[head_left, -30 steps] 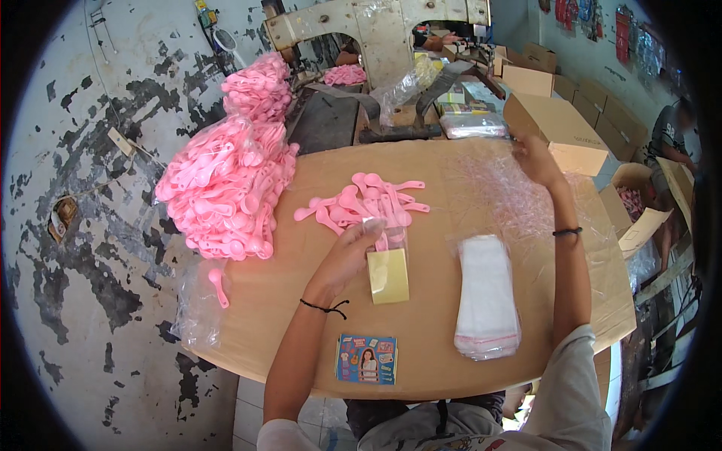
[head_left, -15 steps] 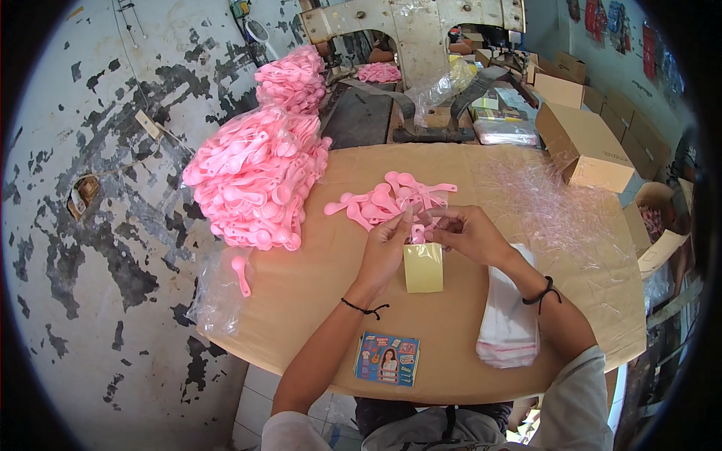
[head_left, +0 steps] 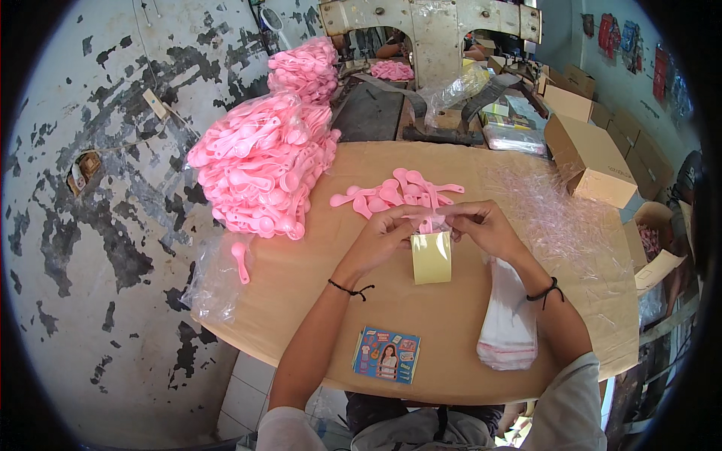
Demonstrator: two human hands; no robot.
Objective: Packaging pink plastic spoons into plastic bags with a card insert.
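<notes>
As they curl nearly closed, both hands (head_left: 382, 237) pinch a clear bag (head_left: 432, 254).

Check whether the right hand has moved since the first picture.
Yes. Judged against the cardboard box, the right hand has moved left and lower in view, from beside that box to the yellow card.

Clear packet (head_left: 432, 225), yellow card (head_left: 432, 260) inside, hand-held

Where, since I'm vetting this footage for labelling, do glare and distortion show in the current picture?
In the head view, glare brightens the top of the yellow card; same view, highlights dot the clear plastic at left; same view, the table bows at its near edge, likely from the fisheye, and the corners go black.
</notes>
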